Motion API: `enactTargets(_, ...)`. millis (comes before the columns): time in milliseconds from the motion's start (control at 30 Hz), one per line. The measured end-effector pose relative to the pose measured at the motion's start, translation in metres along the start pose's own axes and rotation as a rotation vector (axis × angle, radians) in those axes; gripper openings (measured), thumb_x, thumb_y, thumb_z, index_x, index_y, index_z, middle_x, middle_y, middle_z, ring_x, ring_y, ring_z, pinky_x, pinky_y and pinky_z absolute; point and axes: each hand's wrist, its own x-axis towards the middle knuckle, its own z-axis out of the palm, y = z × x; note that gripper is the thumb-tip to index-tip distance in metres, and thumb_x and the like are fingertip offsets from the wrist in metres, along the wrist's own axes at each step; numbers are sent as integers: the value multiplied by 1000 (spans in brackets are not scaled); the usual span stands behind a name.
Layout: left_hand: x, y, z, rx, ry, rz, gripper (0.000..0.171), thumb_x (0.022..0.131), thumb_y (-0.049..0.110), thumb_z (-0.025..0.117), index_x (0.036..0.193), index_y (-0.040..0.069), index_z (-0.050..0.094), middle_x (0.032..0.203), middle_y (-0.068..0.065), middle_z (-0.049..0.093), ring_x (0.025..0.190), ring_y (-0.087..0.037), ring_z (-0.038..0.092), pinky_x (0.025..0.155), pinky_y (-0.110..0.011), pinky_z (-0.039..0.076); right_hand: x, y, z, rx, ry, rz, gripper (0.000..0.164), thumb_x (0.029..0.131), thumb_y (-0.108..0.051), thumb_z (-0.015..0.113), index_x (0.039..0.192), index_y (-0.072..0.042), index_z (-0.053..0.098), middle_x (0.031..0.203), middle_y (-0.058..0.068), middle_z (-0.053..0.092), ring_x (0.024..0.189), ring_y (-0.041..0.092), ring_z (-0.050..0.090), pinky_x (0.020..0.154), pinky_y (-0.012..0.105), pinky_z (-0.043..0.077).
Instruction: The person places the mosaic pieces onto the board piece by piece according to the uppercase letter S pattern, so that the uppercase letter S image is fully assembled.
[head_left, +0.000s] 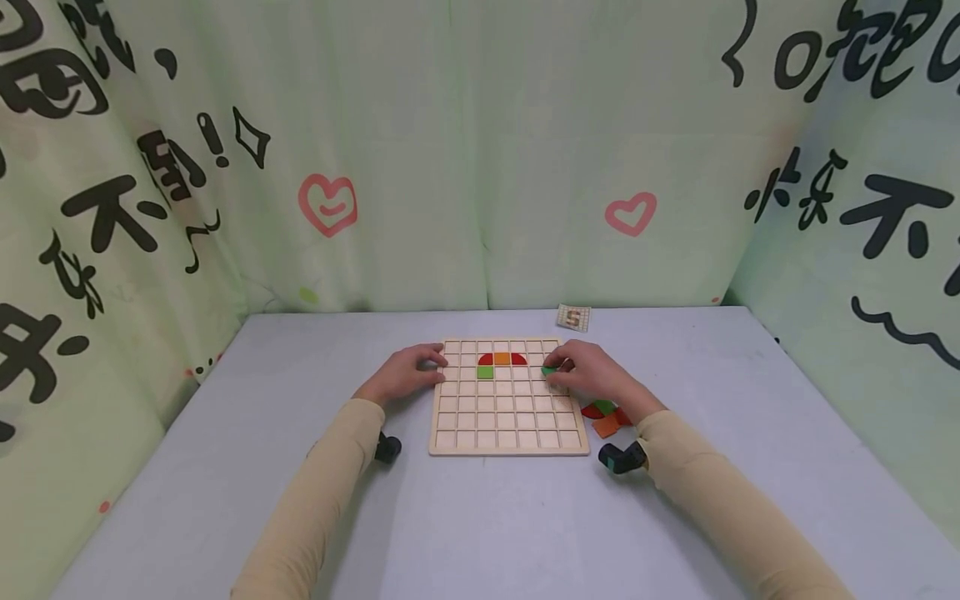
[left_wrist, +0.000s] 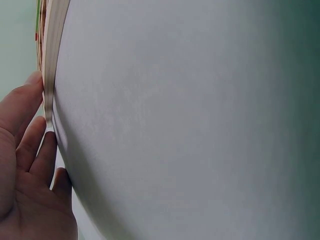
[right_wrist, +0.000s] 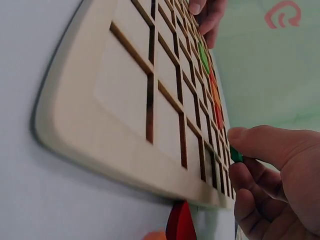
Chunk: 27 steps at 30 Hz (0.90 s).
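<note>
A wooden grid board [head_left: 510, 448] lies on the table, its square cells framed by raised strips. In its upper rows sit an orange square [head_left: 502, 359] with red curved pieces [head_left: 486, 360] on either side, and a light green square [head_left: 485, 372] below the left one. My left hand [head_left: 408, 372] rests against the board's left edge; the fingers are fairly straight in the left wrist view. Between thumb and fingers, my right hand [head_left: 588, 367] pinches a dark green piece [right_wrist: 235, 154] over the board's right side. The full shape of that piece is hidden by the fingers.
Several loose red, orange and green pieces [head_left: 606, 425] lie beside the board's right edge, below the right forearm. A small card with a grid pattern [head_left: 573, 317] lies behind the board at the table's [head_left: 480, 533] far edge. Printed curtains [head_left: 480, 167] surround the table.
</note>
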Motion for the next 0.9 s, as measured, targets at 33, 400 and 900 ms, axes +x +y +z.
enactTargets(33,1,0,0,7,1,-2,25,94,20,70,116,8,70,156,-9,46,151,-32,31,125,-48,24,3,-3,2,1,-6,-9,25,94,-17,69,115,-4,71,108,9,68,97,22,62,89,40,56)
enactTargets(400,0,-2,2,6,-5,-14,26,94,21,70,117,9,70,156,-8,47,151,-31,31,125,-47,25,24,-28,22,-2,-16,-86,22,93,-15,70,112,-3,73,106,9,71,91,20,63,86,38,57)
enactTargets(900,0,1,0,20,-1,4,24,95,20,69,116,9,70,156,-9,46,151,-32,31,125,-48,25,32,-49,36,-7,-33,-144,19,92,-11,69,109,-2,72,103,9,72,86,16,63,84,34,57)
